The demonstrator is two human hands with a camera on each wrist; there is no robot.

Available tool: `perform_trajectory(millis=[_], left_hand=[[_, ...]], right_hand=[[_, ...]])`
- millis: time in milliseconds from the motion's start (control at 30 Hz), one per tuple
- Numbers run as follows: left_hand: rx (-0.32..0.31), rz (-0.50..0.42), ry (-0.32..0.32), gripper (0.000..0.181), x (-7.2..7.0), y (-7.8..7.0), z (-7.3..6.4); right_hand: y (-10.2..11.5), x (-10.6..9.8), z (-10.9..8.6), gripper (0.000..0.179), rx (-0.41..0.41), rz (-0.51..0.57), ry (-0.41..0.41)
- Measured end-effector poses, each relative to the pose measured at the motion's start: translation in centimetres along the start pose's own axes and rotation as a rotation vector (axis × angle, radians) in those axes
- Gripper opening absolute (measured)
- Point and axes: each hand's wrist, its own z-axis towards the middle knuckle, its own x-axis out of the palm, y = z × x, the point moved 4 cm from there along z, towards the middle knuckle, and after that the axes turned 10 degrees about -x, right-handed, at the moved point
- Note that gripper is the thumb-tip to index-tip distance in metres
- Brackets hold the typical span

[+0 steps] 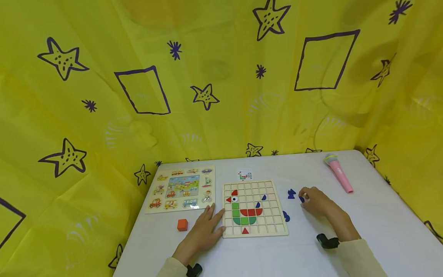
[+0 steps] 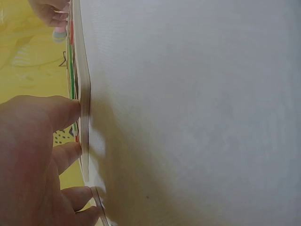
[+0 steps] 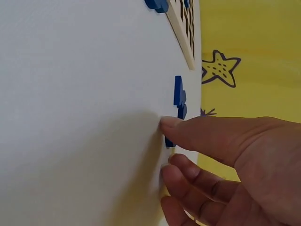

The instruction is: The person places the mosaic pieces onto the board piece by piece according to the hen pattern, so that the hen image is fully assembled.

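A wooden grid board (image 1: 275, 227) lies on the table, holding red, green and blue pieces and a white eye disc (image 1: 234, 199) in the form of a bird. My left hand (image 1: 205, 230) is at its left edge, fingers spread; in the left wrist view the thumb and a finger touch the board's side (image 2: 84, 122). To the right of the board, my right hand (image 1: 315, 201) pinches a small blue piece (image 3: 170, 141) between thumb and fingers, close to the tabletop. Several more blue pieces (image 1: 291, 193) lie just left of that hand, and others (image 1: 286, 216) sit against the board's right edge.
Behind the board lies a small picture card (image 1: 245, 175) with a bird pattern. A vehicle puzzle board (image 1: 149, 207) is at the left, with an orange cube (image 1: 182, 225) in front of it. A pink microphone (image 1: 340, 175) lies at the back right. Yellow curtains surround the white table.
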Motion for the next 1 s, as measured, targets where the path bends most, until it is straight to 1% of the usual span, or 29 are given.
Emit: perform_trajectory(millis=[67,167,267,367,500,733,1000], left_hand=[[-0.001,-0.001,-0.001,0.063,0.0,0.0,0.0],[-0.001,-0.006,0.003,0.063,0.0,0.0,0.0],[-0.001,-0.011,0.008,0.063,0.0,-0.1,0.0],[-0.003,-0.006,0.006,0.063,0.1,-0.1,0.1],[-0.005,-0.005,0.002,0.063,0.0,-0.1,0.0],[0.010,-0.013,-0.003,0.063,-0.1,-0.2,-0.1],[-0.001,-0.010,0.005,0.062,-0.1,-0.3,-0.2]], right_hand=[[-0.1,0.0,-0.1,0.020,-0.037,-0.007,-0.017],[-0.2,0.0,-0.3,0.015,-0.067,-0.002,-0.055],[-0.3,-0.1,-0.7,0.019,-0.060,0.024,-0.057],[-0.2,-0.3,-1.1,0.022,-0.041,0.046,-0.028],[0.0,-0.5,-1.4,0.022,-0.049,0.052,-0.011],[-0.2,-0.1,-1.4,0.018,-0.085,0.037,-0.063],[-0.7,0.4,-1.1,0.020,-0.053,0.064,-0.096]])
